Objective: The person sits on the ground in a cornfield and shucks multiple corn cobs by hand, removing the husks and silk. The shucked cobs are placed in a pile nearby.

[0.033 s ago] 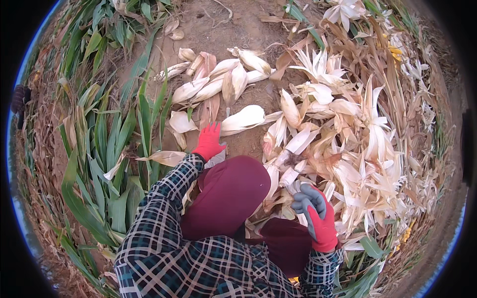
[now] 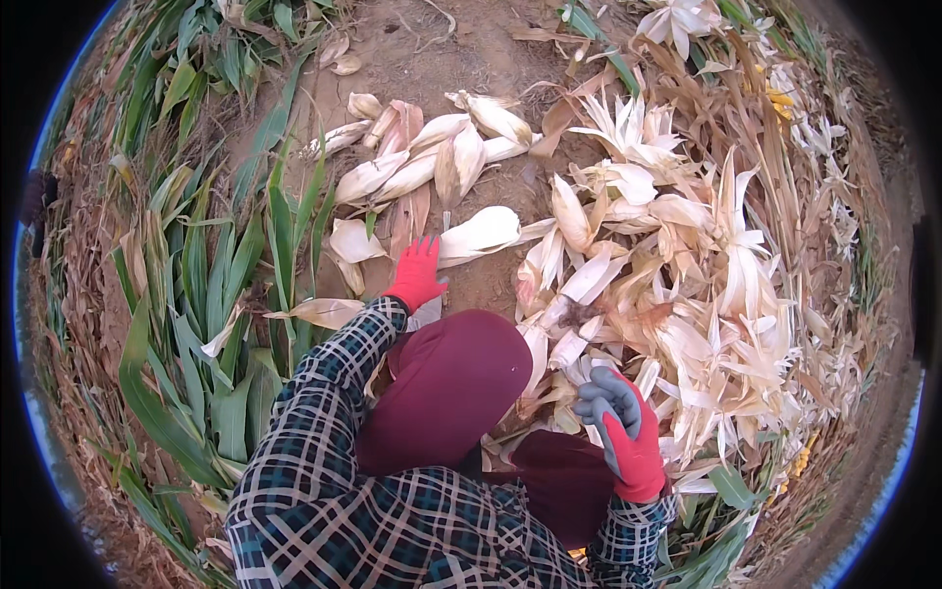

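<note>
My left hand [image 2: 419, 275], in a red glove with a grey palm, reaches forward with its fingers apart, back of the hand up. Its fingertips lie beside a pale husked corn ear [image 2: 479, 236], and I cannot tell whether they touch it. Farther off lies a loose group of corn ears in dry husks [image 2: 407, 177]. My right hand [image 2: 628, 432], gloved alike, is turned so the grey fingers show, curled in against the thumb. Whatever those fingers may hold is hidden. It hovers at the near edge of a heap of stripped corn husks [image 2: 687, 324].
Green corn stalks and leaves [image 2: 226, 294] lie along the left. Dry brown stalks [image 2: 751, 177] border the husk heap on the right, with yellow corn cobs [image 2: 780, 103] past them. My bent knee [image 2: 461, 373] in maroon cloth is between my hands. Bare soil [image 2: 471, 49] stretches ahead.
</note>
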`<action>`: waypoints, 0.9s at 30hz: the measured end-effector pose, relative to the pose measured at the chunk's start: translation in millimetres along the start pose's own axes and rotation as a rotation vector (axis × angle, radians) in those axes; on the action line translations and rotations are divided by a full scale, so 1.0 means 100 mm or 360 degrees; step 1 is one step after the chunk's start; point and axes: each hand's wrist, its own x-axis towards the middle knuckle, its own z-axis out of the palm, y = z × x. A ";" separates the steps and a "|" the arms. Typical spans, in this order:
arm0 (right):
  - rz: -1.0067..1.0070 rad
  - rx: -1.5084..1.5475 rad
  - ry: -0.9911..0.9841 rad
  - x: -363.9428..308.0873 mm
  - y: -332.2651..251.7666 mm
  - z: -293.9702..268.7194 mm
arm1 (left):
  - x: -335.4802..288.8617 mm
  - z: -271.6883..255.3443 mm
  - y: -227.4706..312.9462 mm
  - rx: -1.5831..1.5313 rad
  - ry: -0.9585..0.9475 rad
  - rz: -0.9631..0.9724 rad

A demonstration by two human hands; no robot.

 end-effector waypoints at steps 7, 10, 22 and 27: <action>0.0092 -0.0002 0.0113 0.06 -0.03 -0.08 | 0.78 0.25 0.28 0.0040 -0.0341 -0.0174; 0.0115 -0.0056 0.0044 0.09 0.02 -0.10 | 0.90 0.11 0.31 -0.0067 -0.0492 -0.0202; -0.0095 0.0244 -0.0011 0.10 0.00 -0.15 | 0.69 -1.09 0.59 -0.1626 -0.0105 0.0201; -0.0182 0.0735 -0.0196 0.38 -0.12 -0.40 | 0.61 -2.46 1.31 -0.1122 0.0544 0.1055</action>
